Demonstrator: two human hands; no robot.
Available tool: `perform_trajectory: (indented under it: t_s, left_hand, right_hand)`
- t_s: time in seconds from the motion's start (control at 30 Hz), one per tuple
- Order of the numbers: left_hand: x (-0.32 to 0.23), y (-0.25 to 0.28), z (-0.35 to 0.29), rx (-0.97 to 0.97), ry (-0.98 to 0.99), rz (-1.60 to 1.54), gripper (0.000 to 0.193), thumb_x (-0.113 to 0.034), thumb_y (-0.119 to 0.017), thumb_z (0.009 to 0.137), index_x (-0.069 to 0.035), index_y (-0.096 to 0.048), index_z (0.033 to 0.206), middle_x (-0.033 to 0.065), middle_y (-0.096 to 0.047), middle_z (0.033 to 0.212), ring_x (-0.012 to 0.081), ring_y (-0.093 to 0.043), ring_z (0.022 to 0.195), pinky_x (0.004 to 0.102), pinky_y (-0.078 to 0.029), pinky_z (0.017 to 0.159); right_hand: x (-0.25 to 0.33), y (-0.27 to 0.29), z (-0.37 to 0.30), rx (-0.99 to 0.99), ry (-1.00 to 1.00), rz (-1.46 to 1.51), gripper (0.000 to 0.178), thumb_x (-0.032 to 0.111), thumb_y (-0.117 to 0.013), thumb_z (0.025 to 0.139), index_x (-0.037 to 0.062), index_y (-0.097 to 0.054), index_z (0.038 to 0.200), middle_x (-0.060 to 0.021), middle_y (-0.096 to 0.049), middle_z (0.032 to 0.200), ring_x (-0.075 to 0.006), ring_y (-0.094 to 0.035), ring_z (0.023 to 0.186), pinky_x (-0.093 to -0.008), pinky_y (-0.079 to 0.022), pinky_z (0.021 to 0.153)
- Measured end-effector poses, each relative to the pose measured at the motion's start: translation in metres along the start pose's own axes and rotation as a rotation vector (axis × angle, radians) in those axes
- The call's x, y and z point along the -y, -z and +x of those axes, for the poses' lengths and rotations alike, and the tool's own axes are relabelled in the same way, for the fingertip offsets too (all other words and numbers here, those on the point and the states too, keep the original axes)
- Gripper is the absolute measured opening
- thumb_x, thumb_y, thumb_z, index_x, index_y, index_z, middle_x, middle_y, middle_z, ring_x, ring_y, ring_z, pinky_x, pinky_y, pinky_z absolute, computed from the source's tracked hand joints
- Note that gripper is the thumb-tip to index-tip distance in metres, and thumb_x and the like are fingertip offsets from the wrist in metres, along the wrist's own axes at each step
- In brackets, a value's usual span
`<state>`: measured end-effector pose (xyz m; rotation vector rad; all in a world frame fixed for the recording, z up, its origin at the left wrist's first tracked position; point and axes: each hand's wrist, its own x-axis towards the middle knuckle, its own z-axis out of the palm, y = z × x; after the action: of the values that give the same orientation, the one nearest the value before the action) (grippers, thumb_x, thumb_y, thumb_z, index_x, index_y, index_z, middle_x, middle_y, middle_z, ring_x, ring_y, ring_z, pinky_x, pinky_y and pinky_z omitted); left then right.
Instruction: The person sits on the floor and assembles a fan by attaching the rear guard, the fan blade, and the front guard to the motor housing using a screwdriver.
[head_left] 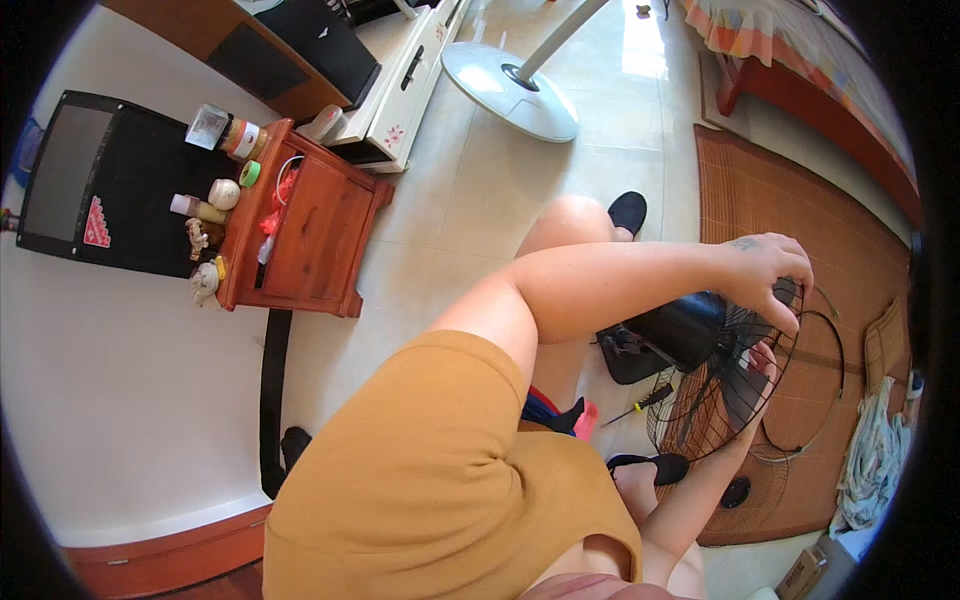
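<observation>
Black fan face tilted rightward

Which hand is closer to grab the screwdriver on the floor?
Probably the right hand: it sits lower behind the fan's wire guard, nearer the screwdriver. The left hand grips the guard's top.

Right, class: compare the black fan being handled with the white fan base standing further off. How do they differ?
The black fan is dark, lies tilted with its wire guard exposed, and both hands are at it. The white fan base is pale, sits flat on the tiled floor with its pole up, untouched. Both are round.
</observation>
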<state>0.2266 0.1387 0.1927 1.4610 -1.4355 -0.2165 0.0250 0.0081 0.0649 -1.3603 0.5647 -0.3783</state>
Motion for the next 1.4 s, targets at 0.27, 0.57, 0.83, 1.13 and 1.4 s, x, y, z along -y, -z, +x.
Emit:
perform_trajectory:
  t_s: [0.27,0.57,0.83,1.13,1.4]
  left_hand:
    - [0.003,-0.010,0.005,-0.028,0.003,0.007,0.053,-0.050,-0.072,0.065,-0.008,-0.064,0.097,0.0130,-0.058,0.108,0.0313,-0.050,0.108,0.0389,-0.041,0.092]
    - [0.004,-0.004,-0.003,-0.012,-0.004,0.033,0.056,-0.053,-0.071,0.065,-0.009,-0.065,0.098,0.0120,-0.058,0.110,0.0308,-0.049,0.110,0.0384,-0.041,0.092]
    - [0.011,0.007,0.000,0.052,-0.019,0.006,0.043,-0.025,-0.075,0.072,-0.008,-0.059,0.108,0.0074,-0.056,0.113,0.0174,-0.054,0.099,0.0307,-0.043,0.085]
    - [0.002,0.004,0.006,0.175,0.118,-0.220,0.037,-0.016,-0.064,0.075,-0.005,-0.054,0.109,0.0118,-0.049,0.128,0.0215,-0.045,0.119,0.0327,-0.032,0.102]
    - [0.002,0.004,0.006,0.202,0.177,-0.270,0.045,-0.024,-0.065,0.076,-0.003,-0.051,0.113,0.0136,-0.044,0.133,0.0211,-0.041,0.121,0.0320,-0.030,0.103]
  right_hand:
    - [-0.019,0.034,0.011,0.011,-0.231,0.279,0.042,0.026,-0.048,0.091,-0.0027,-0.048,0.122,-0.0137,-0.057,0.108,-0.0229,-0.056,0.100,-0.0341,-0.048,0.087]
    - [-0.033,0.033,0.017,0.057,-0.247,0.232,0.040,0.017,-0.050,0.090,-0.0004,-0.048,0.126,-0.0110,-0.057,0.114,-0.0194,-0.055,0.104,-0.0319,-0.045,0.091]
    - [0.023,-0.003,-0.005,-0.076,-0.048,0.010,0.029,0.009,-0.059,0.087,0.0019,-0.060,0.116,-0.0037,-0.063,0.102,-0.0099,-0.058,0.087,-0.0218,-0.047,0.076]
    - [0.020,0.003,-0.022,0.213,-0.003,0.147,0.038,0.005,-0.067,0.077,0.0048,-0.062,0.115,-0.0020,-0.065,0.092,-0.0071,-0.058,0.078,-0.0208,-0.047,0.062]
    - [0.022,0.011,-0.012,0.252,-0.038,0.192,0.035,0.008,-0.065,0.081,0.0057,-0.060,0.116,-0.0011,-0.065,0.095,-0.0062,-0.057,0.077,-0.0213,-0.047,0.061]
